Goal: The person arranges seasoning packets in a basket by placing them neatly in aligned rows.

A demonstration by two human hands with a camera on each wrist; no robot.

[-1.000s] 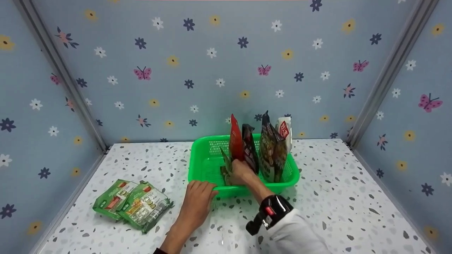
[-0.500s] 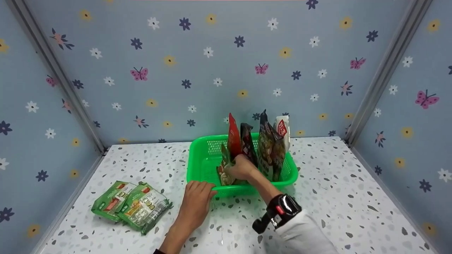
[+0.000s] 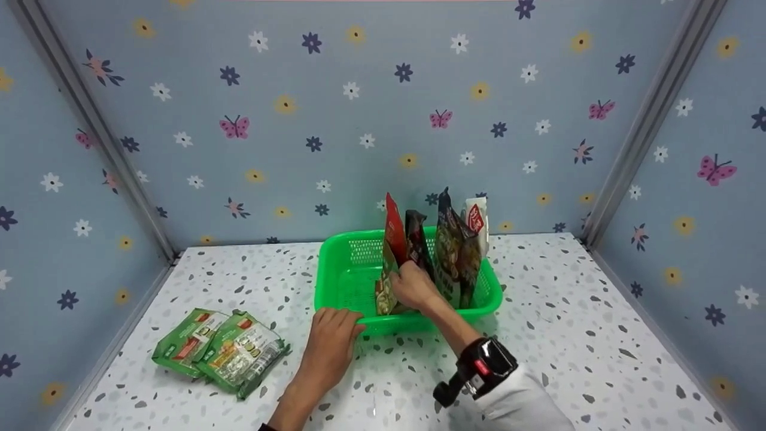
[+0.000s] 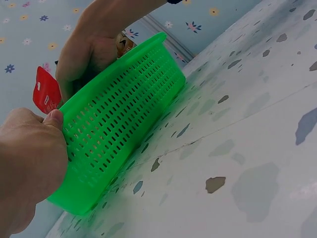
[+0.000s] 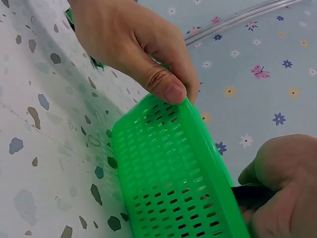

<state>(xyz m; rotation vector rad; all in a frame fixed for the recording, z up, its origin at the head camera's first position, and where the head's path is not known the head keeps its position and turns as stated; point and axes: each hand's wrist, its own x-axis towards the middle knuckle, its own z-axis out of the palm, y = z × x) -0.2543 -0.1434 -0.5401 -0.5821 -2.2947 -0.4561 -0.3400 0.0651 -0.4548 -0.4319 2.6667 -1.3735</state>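
My left hand (image 3: 332, 341) grips the front rim of a green plastic basket (image 3: 329, 275) near its left corner; the left wrist view shows the thumb (image 4: 54, 118) over the rim. Inside the basket, my right hand (image 3: 414, 286) pinches a small green-and-brown food packet (image 3: 386, 293) standing on edge. Most of that hand's fingertips are hidden. Right behind this packet stands a red pouch (image 3: 394, 224), with a dark pouch (image 3: 417, 239) beside it. Farther right are larger dark food bags (image 3: 449, 245) and a white packet (image 3: 482, 218), all upright.
Two flat green-and-white food packets, one (image 3: 242, 353) overlapping the other (image 3: 182, 347), lie on the speckled table (image 3: 556, 359) left of the basket. Flower-patterned panels (image 3: 347, 120) enclose the table at the back and both sides.
The small green-and-brown packet first leaned left, and now stands straighter against the red pouch, with the right hand moving along with it. The left hand stays on the rim.
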